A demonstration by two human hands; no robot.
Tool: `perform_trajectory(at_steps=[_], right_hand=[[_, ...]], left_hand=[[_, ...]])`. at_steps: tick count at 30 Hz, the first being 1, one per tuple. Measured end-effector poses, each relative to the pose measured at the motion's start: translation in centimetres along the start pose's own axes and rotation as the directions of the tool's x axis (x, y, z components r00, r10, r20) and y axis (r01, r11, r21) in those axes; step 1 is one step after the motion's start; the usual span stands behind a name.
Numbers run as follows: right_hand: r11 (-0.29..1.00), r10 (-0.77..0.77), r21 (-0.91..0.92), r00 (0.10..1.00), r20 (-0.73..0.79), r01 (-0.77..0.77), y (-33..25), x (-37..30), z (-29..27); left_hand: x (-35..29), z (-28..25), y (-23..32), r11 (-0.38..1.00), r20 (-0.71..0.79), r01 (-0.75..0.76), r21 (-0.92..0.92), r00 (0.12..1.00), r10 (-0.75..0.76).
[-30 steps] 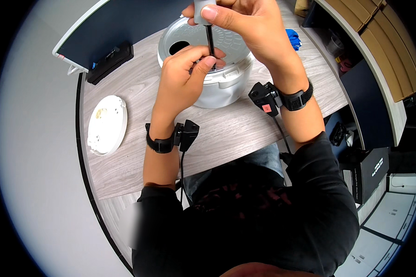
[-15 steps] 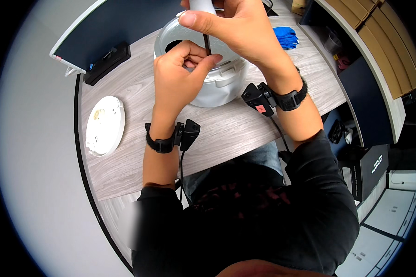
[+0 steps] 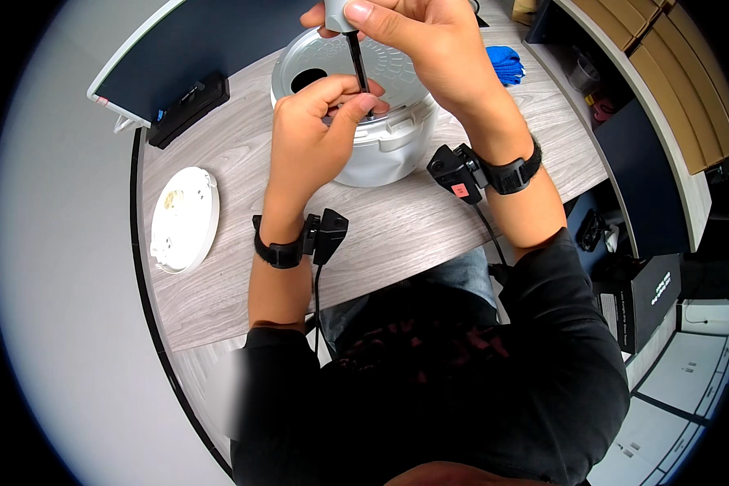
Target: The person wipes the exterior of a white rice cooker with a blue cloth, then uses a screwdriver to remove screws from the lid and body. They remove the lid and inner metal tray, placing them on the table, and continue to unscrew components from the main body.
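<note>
A screwdriver [image 3: 355, 57] with a thick light-grey handle and a long black shaft leans over a white round rice cooker [image 3: 389, 158]. My right hand [image 3: 441, 53] is closed round the handle at the top edge of the view. With thumb and fingers, my left hand [image 3: 309, 134] pinches the lower shaft, just above the cooker's front rim. The fingers hide part of the shaft and whatever the tip touches. On top of the cooker lies a grey embossed disc with a dark round hole [image 3: 309, 78] at its left.
A white oval cover [image 3: 188, 220] lies on the wood-grain table [image 3: 381, 231] at left. A monitor [image 3: 211, 44] and a black box [image 3: 188, 111] stand behind it. A blue cloth [image 3: 505, 65] sits right of the cooker. Shelving with cardboard boxes [image 3: 672, 89] borders the right.
My right hand and the screwdriver handle have shifted, so more of the black shaft shows. My left fingers have moved slightly and still pinch near the rim. The cooker stays in place.
</note>
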State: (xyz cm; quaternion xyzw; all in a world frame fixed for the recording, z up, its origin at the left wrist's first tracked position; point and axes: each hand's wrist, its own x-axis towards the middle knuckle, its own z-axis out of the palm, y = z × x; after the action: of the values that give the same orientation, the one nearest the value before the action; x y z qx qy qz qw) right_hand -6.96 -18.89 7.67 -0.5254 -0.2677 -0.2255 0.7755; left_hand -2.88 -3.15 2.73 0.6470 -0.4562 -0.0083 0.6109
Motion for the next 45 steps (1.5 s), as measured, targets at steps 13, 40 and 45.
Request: perform_trajectory(at_steps=[13,40,45], right_hand=[[0.895,0.020,-0.446,1.000,0.011,-0.013,-1.2,-0.2,0.1],[0.940,-0.061,-0.338,0.997,-0.047,0.041,-0.2,0.1,0.5],[0.894,0.001,-0.447,0.997,-0.083,-0.038,-1.9,-0.5,1.0]], left_hand=[[0.2,0.6,-0.1,0.966,-0.105,-0.085,0.244,0.988,0.113],[0.0,0.4,0.4,0.962,-0.041,-0.073,0.264,0.995,0.087],[0.1,-1.2,0.6,0.962,0.139,-0.145,0.233,0.984,0.115]])
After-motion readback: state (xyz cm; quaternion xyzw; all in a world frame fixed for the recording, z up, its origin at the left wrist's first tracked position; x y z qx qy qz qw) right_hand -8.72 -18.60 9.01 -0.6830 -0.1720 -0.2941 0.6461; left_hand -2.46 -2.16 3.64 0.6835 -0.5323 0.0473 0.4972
